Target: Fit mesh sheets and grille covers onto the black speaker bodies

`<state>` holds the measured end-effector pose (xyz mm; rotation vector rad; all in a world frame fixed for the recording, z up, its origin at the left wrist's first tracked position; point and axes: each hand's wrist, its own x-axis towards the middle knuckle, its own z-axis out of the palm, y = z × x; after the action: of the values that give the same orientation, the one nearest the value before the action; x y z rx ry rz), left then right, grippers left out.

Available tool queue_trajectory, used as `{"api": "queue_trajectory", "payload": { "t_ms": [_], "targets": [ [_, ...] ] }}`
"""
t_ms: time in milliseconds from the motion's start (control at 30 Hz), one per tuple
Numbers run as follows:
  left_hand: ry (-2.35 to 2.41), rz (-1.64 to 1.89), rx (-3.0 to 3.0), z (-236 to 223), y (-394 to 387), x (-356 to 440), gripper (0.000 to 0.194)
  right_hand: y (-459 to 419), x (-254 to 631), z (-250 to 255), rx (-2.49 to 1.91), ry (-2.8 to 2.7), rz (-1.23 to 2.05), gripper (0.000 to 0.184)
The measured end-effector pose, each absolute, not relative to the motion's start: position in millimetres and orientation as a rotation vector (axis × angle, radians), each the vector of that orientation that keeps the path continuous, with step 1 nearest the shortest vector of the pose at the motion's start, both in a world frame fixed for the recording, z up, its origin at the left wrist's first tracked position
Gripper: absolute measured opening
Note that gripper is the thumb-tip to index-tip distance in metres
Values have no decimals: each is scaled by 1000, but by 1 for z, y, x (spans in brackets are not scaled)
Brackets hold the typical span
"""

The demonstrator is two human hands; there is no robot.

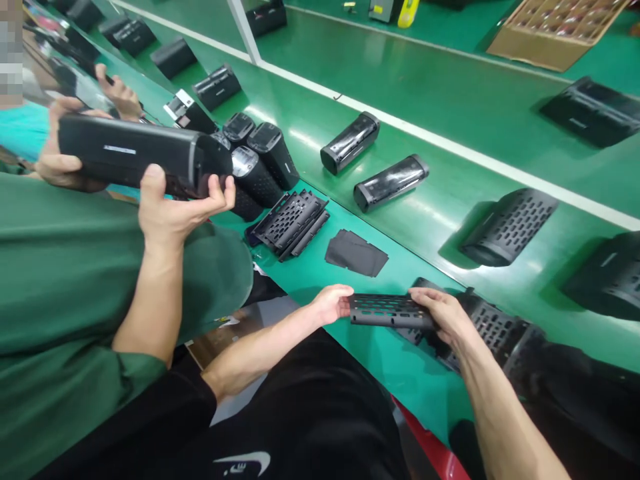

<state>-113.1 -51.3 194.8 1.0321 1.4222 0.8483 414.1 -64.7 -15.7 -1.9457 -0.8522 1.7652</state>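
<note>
My left hand point(330, 303) and my right hand point(443, 310) together hold a black perforated grille panel point(387, 311), one hand at each end, over the near edge of the green bench point(400, 380). Both hands are closed on it. Just right of my right hand lies a pile of similar black grilles point(495, 327). A small stack of dark fabric pieces point(356, 253) lies on the bench beyond the held panel.
A co-worker in a green shirt at left holds a black speaker body point(135, 157) in both hands. Stacked grilles point(293, 223), upright speaker bodies point(260, 170) and two lying cylinders point(390, 182) sit on the conveyor belt point(450, 100). A cardboard tray point(555, 27) stands at the far right.
</note>
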Motion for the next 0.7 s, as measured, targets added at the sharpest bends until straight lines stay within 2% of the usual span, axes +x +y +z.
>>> {"api": "queue_trajectory", "payload": {
  "t_ms": [67, 133, 200, 300, 333, 367, 433, 500, 600, 700],
  "targets": [
    [1464, 827, 1057, 197, -51, -113, 97, -66, 404, -30, -1930, -786, 1800, 32],
    [1528, 822, 1120, 203, -51, -111, 95, -69, 397, -40, -1924, -772, 1806, 33],
    [1584, 823, 1211, 208, -50, -109, 93, -76, 394, -44, -1922, -757, 1805, 47],
    [1599, 792, 1323, 211, -46, -106, 93, -96, 390, -45, -1843, -848, 1759, 79],
    [1586, 773, 1359, 210, -45, -106, 93, -105, 388, -47, -1806, -962, 1707, 83],
    [1564, 745, 1400, 207, -43, -106, 94, -116, 387, -50, -1771, -1117, 1622, 79],
    [1520, 636, 1530, 200, -39, -107, 96, -140, 384, -60, -1720, -1482, 1372, 58],
    [1548, 421, 1791, 192, -35, -110, 84, -164, 384, -73, -1654, -1772, 1156, 41],
    [1716, -146, 2469, 182, -32, -117, 50, -184, 390, -83, -1565, -2010, 1028, 40],
    [1811, -832, 3103, 180, -31, -128, 43, -167, 380, -73, -1669, -1994, 989, 38]
  ]
}}
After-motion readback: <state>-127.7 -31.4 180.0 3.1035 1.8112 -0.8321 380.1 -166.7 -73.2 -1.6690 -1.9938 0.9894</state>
